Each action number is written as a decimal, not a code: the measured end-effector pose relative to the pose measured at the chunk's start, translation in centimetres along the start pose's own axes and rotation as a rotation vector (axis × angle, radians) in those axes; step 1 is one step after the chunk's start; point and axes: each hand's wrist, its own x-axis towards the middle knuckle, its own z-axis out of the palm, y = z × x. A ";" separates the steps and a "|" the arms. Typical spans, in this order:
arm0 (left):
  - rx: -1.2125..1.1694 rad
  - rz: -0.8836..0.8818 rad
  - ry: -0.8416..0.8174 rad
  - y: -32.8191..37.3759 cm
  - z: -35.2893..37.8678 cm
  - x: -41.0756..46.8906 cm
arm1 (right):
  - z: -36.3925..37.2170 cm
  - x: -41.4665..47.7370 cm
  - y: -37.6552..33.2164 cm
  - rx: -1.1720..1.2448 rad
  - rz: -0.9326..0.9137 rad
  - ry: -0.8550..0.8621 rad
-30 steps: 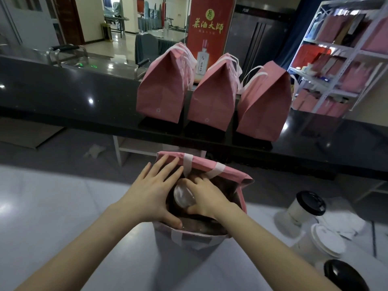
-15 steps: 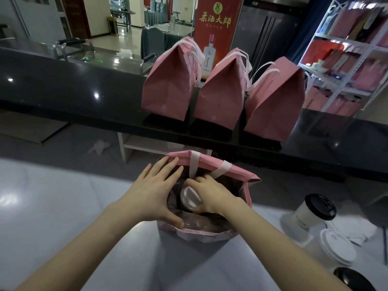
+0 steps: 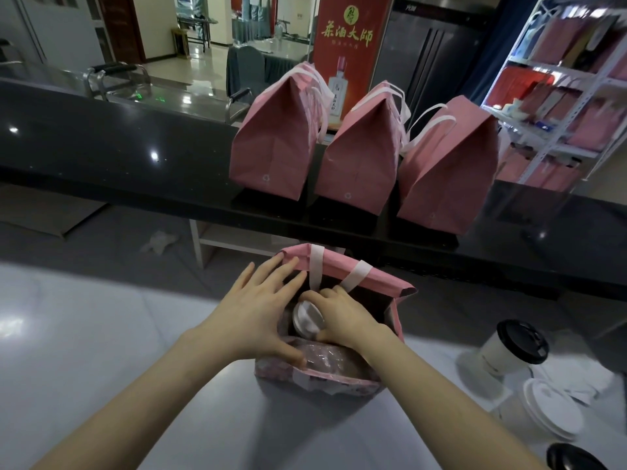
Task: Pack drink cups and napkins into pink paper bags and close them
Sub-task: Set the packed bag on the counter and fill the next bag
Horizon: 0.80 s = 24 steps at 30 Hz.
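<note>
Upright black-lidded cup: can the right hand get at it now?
Likely not yet: the right hand is inside the open bag gripping a white-lidded cup. Once free, the black-lidded cup stands unobstructed beside the bag.

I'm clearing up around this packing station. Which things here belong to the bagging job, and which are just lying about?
Job: open bag, cup held in it by the right hand, left hand steadying the bag, spare cups, napkins, closed bags on the counter.
Lying about: red poster, shelf, crumpled paper.
</note>
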 end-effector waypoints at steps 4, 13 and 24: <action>-0.009 0.086 0.013 0.0 -1.4 1.0 | -1.1 -0.2 0.3 0.059 0.012 -0.097; -0.083 0.211 -0.068 2.0 -2.8 6.2 | -8.3 -8.0 2.8 0.278 0.002 0.276; 0.068 0.197 -0.100 6.3 0.0 8.0 | -5.0 -23.3 17.8 0.133 0.632 0.160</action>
